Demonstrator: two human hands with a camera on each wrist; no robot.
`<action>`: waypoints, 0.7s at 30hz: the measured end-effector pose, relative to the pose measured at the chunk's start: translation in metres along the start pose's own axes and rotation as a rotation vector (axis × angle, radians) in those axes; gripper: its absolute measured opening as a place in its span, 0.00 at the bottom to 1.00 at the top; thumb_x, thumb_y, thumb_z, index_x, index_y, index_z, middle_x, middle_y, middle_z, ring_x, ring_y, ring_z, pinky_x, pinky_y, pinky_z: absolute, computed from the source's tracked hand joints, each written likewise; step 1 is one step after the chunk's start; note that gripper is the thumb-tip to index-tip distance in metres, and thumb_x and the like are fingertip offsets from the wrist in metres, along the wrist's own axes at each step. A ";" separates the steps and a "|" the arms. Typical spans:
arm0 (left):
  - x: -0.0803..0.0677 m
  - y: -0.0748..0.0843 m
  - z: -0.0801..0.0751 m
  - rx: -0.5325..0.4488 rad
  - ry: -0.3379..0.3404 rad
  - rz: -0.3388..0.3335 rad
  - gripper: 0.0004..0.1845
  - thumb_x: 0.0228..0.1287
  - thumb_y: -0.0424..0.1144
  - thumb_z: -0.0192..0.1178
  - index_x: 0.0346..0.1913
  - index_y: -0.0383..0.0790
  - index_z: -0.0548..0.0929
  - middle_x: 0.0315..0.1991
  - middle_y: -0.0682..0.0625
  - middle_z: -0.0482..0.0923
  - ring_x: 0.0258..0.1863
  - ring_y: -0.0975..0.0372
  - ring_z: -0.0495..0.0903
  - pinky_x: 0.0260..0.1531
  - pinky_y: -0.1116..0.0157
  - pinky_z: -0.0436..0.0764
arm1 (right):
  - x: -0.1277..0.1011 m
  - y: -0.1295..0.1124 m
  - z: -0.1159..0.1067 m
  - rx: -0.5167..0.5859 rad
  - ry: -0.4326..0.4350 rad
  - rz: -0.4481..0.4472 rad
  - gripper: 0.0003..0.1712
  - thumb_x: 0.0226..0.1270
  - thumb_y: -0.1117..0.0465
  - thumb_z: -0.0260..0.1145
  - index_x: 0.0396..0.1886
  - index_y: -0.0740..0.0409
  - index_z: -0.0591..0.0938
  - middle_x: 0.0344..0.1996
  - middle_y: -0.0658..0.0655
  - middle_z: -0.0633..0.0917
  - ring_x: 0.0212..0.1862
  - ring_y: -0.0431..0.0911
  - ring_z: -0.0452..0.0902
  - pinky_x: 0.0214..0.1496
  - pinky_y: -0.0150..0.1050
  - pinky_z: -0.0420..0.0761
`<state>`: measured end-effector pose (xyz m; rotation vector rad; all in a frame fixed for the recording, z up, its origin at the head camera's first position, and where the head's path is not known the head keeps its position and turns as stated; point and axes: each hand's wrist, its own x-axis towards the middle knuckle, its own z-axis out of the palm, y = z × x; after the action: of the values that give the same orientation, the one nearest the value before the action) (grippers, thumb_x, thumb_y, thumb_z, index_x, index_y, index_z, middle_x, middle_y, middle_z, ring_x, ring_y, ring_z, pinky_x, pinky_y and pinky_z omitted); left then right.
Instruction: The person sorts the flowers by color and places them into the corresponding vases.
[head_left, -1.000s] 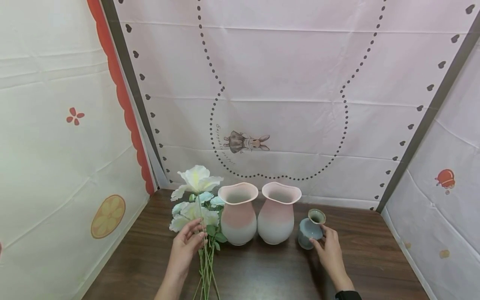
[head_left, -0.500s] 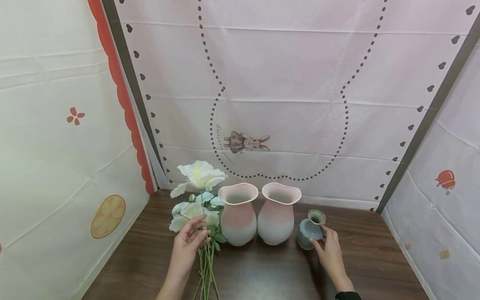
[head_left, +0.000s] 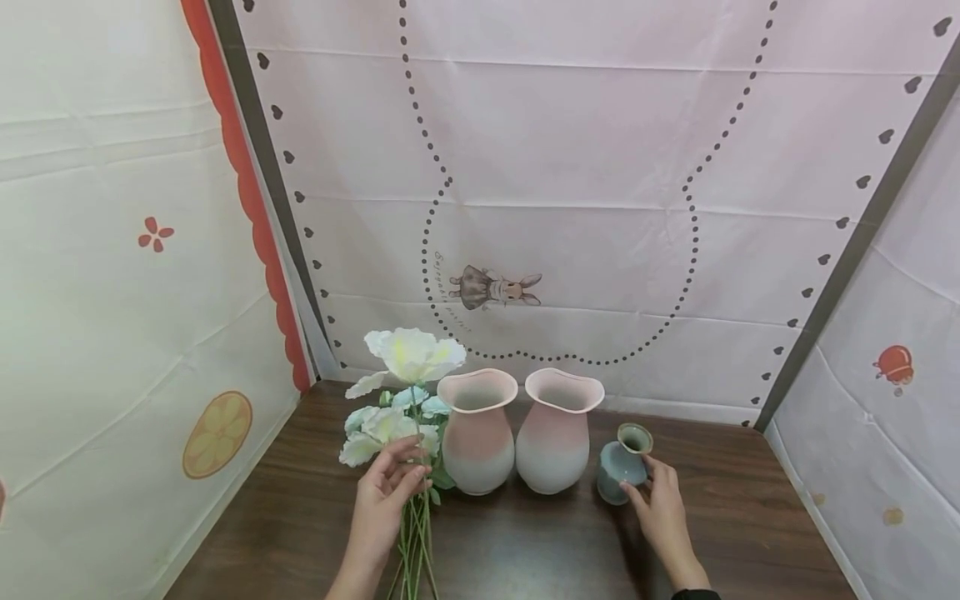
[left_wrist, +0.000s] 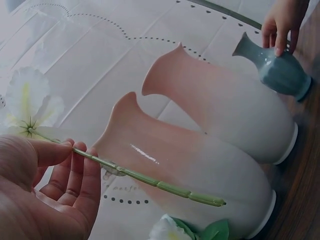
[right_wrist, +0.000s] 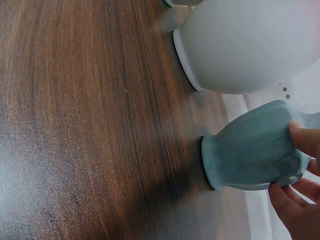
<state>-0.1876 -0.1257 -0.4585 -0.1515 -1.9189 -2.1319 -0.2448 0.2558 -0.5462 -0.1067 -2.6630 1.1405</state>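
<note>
My left hand (head_left: 384, 492) pinches the green stem of a white flower (head_left: 416, 357) with a yellowish centre, raised above the other flowers. In the left wrist view the stem (left_wrist: 155, 183) lies between thumb and fingers, its cut end pointing across the front of a pink-and-white vase (left_wrist: 192, 165). My right hand (head_left: 663, 504) grips the small blue-green vase (head_left: 621, 473) around its shoulder and neck. That vase stands upright, its base at the table in the right wrist view, with thumb and fingertips (right_wrist: 300, 131) on its sides.
Two pink-and-white vases, the left one (head_left: 480, 454) and the right one (head_left: 553, 450), stand side by side at the back of the brown table (head_left: 525, 550). A bunch of pale flowers (head_left: 375, 429) lies left of them, stems toward me. Printed cloth walls (head_left: 570, 250) enclose the table.
My left hand has shifted to the right with the white flower, whose head now sits nearer the left pink vase. The right hand and blue-green vase have stayed in place.
</note>
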 end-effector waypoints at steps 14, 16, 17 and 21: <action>-0.006 -0.007 0.017 -0.009 -0.042 0.051 0.18 0.69 0.28 0.59 0.59 0.27 0.74 0.43 0.59 0.82 0.39 0.69 0.83 0.38 0.69 0.87 | 0.001 0.002 0.000 0.005 -0.018 0.011 0.37 0.70 0.65 0.65 0.71 0.74 0.60 0.64 0.75 0.63 0.64 0.70 0.71 0.64 0.54 0.78; -0.007 -0.008 0.018 -0.004 -0.044 0.045 0.18 0.69 0.28 0.59 0.59 0.25 0.73 0.43 0.60 0.82 0.39 0.69 0.83 0.38 0.69 0.87 | 0.001 0.002 0.000 0.002 -0.016 0.009 0.37 0.70 0.65 0.66 0.70 0.75 0.60 0.64 0.75 0.64 0.64 0.71 0.71 0.64 0.54 0.78; -0.007 -0.009 0.019 -0.003 -0.044 0.047 0.18 0.69 0.28 0.59 0.59 0.25 0.73 0.43 0.60 0.82 0.39 0.69 0.83 0.38 0.69 0.87 | 0.001 0.002 0.000 0.001 -0.014 0.009 0.37 0.69 0.65 0.66 0.70 0.75 0.60 0.64 0.75 0.64 0.64 0.71 0.71 0.64 0.54 0.78; -0.008 -0.011 0.022 -0.005 -0.043 0.062 0.17 0.68 0.26 0.59 0.57 0.23 0.73 0.42 0.60 0.82 0.38 0.70 0.83 0.37 0.71 0.86 | 0.001 0.002 0.001 0.001 0.003 -0.002 0.36 0.69 0.65 0.66 0.70 0.75 0.61 0.63 0.75 0.65 0.63 0.71 0.72 0.63 0.54 0.78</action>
<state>-0.1849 -0.1019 -0.4688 -0.2562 -1.9062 -2.1100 -0.2456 0.2565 -0.5477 -0.1054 -2.6595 1.1406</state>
